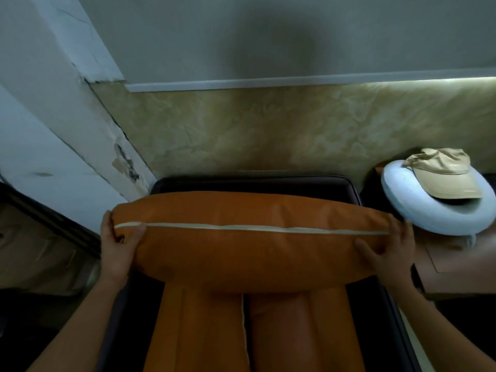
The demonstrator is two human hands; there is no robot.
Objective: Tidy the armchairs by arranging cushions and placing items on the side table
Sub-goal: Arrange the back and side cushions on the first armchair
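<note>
Both hands, left hand (118,247) and right hand (386,251), have fingers clamped on the ends of a long orange leather cushion (249,240) over the dark armchair (255,182). Tan cap (442,171) sits on a white ring pillow (429,210) at the brown side table (456,261) back edge.

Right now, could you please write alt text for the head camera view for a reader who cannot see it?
Two bare hands, left hand and right hand, grip the ends of an orange cushion above a dark armchair. To the right, a tan cap rests on a white ring-shaped pillow on a wooden side table.

Side table (451,267) partly cut off
</note>
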